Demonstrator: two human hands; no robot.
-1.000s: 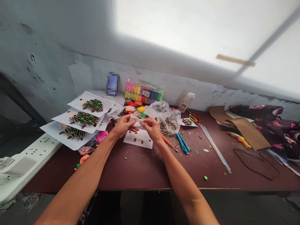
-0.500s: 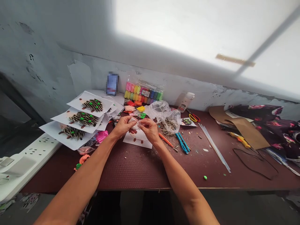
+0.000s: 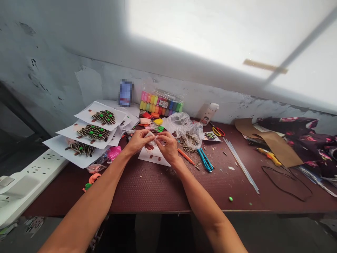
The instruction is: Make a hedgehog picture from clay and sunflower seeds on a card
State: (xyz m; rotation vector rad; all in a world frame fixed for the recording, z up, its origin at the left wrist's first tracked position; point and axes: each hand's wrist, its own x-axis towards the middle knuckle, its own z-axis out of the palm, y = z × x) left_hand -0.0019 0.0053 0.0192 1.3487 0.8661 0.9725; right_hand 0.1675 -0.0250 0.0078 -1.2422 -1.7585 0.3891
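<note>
My left hand (image 3: 139,141) is closed around a small white packet (image 3: 151,139), which looks like wrapped modelling clay. The fingertips of my right hand (image 3: 167,146) pinch the packet's right edge. Both hands hover over a white card (image 3: 150,157) with small brown spots on it, partly hidden beneath them. Right of my hands lie an orange pen-like tool (image 3: 186,157) and a blue box cutter (image 3: 205,160). Behind these, a clear plastic bag (image 3: 196,135) holds striped sunflower seeds (image 3: 189,141).
Cards with seed hedgehogs (image 3: 96,133) are stacked at left, near a white power strip (image 3: 34,182). Coloured clay packs (image 3: 162,104), a white bottle (image 3: 210,114) and scissors (image 3: 217,131) stand or lie behind. Glue sticks (image 3: 240,165) and a yellow glue gun (image 3: 271,157) are at right.
My right fingertips have shifted slightly at the packet's edge. The packet stays between both hands, and the other things lie as before.
</note>
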